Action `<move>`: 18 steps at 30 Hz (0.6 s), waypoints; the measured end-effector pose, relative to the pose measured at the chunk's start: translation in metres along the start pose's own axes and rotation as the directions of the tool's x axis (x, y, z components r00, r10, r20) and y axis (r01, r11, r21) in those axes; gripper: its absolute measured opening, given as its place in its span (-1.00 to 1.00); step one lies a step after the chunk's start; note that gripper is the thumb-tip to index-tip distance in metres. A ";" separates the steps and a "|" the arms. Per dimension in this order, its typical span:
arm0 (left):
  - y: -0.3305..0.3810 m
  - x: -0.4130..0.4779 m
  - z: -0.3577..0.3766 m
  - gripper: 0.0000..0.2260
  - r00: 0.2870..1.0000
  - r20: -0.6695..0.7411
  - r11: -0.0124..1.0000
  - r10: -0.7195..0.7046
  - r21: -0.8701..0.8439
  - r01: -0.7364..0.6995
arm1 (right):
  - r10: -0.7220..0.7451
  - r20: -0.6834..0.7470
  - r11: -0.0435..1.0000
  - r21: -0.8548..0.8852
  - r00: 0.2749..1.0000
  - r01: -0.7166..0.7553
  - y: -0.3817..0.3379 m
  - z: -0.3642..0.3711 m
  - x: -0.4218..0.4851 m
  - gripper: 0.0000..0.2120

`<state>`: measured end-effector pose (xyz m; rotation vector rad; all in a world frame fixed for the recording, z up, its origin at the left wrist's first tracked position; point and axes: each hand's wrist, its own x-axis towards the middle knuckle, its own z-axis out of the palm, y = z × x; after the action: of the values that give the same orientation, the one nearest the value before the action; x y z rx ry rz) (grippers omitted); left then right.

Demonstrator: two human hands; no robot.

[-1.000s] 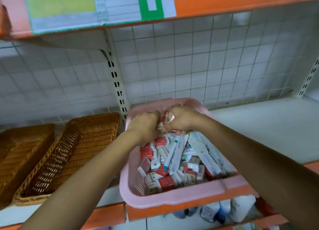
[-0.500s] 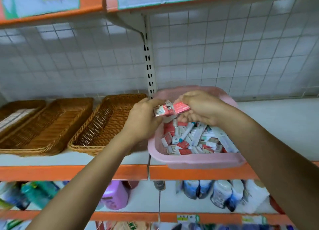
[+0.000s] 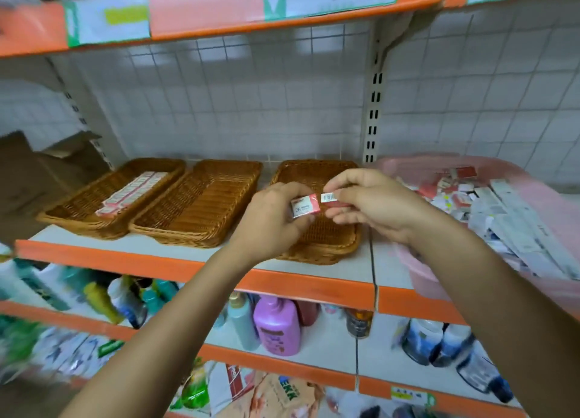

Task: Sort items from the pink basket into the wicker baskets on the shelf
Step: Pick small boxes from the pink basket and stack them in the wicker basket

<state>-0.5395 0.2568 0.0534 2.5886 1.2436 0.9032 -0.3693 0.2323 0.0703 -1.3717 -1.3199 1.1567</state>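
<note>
Pinching a small pink-and-white pack marked 2B in my left hand, I grip a barcoded pack in my right hand, both at frame centre above the rightmost wicker basket. My pink basket sits at right, full of packs.

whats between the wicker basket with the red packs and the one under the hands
An empty middle basket sits between the left basket and the right basket, shown in the head view.
</note>
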 end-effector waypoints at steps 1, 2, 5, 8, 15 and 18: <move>-0.010 -0.007 -0.009 -0.75 1.000 0.006 1.000 -0.011 0.000 0.011 | -0.020 0.006 1.000 0.003 1.000 0.020 0.000 0.014 0.003 -0.80; -0.020 -0.013 -0.016 -0.75 1.000 0.014 1.000 -0.023 0.002 0.023 | -0.040 0.013 0.999 0.005 0.999 0.040 0.000 0.027 0.005 -0.79; -0.052 -0.031 -0.037 -0.75 0.998 0.020 0.998 -0.055 0.034 0.054 | -0.076 0.044 0.997 0.006 0.996 0.076 0.001 0.067 0.011 -0.69; -0.080 -0.049 -0.054 -0.75 0.998 0.014 0.997 -0.065 0.040 0.065 | -0.098 0.068 0.995 -0.023 0.993 0.100 0.003 0.103 0.017 -0.60; -0.139 -0.082 -0.086 -0.71 0.997 0.010 0.994 -0.073 0.088 0.071 | -0.146 0.096 0.989 0.052 0.985 0.141 0.000 0.180 0.031 -0.57; -0.161 -0.091 -0.096 -0.70 0.998 0.006 0.993 -0.056 0.101 0.055 | -0.150 0.109 0.989 0.021 0.983 0.149 -0.002 0.204 0.041 -0.57</move>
<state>-0.7456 0.2816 0.0320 2.6159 1.3867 0.8393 -0.5705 0.2720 0.0349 -1.1918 -1.4659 1.1502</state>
